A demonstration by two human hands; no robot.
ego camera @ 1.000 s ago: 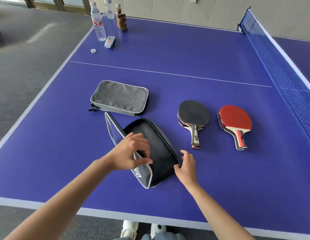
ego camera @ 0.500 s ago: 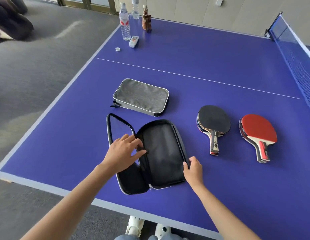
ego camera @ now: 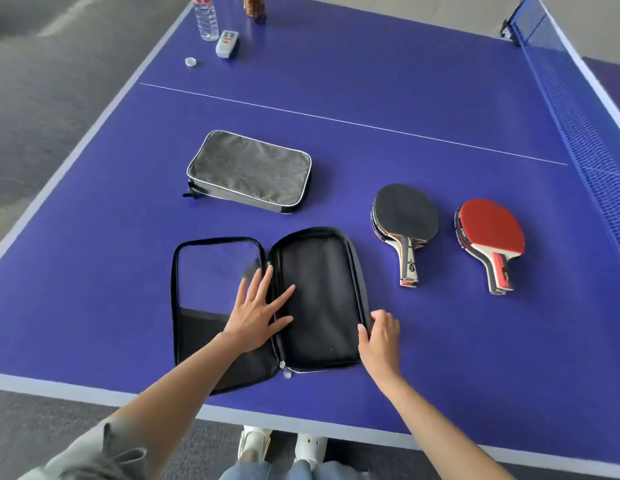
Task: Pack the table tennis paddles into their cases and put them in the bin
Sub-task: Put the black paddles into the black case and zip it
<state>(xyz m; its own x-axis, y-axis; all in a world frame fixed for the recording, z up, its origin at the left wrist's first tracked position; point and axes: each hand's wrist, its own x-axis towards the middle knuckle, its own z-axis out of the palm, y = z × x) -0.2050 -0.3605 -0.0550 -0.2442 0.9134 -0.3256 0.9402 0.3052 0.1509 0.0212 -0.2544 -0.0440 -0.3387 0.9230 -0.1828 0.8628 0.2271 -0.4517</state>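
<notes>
- Open case [ego camera: 315, 299] flat on table [ego camera: 440, 341], near edge, centre-left; both halves splayed.
- Left hand [ego camera: 256, 313] spread flat, palm down, pressing across hinge line onto flap and main half.
- Right hand [ego camera: 379, 336] curled at right rim of case, fingertips on edge; holding nothing else.
- Closed case [ego camera: 249, 171] further away, zipped, untouched.
- Black paddle [ego camera: 403, 220] just right of open case, handle pointing near; looks stacked on another blade, edge layers visible beneath.
- Red paddle [ego camera: 488, 233] further right, same orientation, also looks like a stack. Near net [ego camera: 578, 109].
- No bin in view.
- Step in hand, by judgement: flatten case, then load paddle.
- Keep left palm down so flap doesn't spring back; free right hand for nearest paddle.
- Slide blade in first toward far rounded end, handle toward near zip end.
- Keep zip teeth clear of rubber before closing.
- Materials: case soft fabric, black lining, left flap with see-through mesh panel over dark pocket; corners rounded.
- Closed case grey woven cloth, pale piping.
- Paddle rubber matte; handles wood with striped grip.
- Table smooth, blue-purple, white lines.
</notes>
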